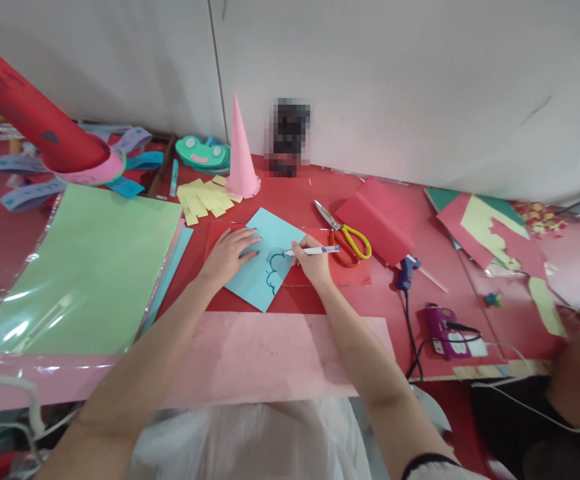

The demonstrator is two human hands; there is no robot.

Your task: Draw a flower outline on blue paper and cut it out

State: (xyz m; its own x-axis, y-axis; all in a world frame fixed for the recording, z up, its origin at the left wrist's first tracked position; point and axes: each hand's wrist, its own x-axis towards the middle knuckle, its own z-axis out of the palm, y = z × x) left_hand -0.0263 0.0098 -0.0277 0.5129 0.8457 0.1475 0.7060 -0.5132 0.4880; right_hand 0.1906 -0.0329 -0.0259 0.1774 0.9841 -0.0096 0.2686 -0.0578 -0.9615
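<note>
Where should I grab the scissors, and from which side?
I'd take the scissors by the yellow handle, coming from your near right. They lie with their handles toward you and their blades pointing away to the left, so that should keep you off the tips. Your right hand holds a pen, so free it first.

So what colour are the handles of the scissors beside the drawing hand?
Yellow handles, clearest in the head view.

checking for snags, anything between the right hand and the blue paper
Only the white pen, held by the right hand, its tip at the blue paper; the left hand rests directly on that sheet.
</note>
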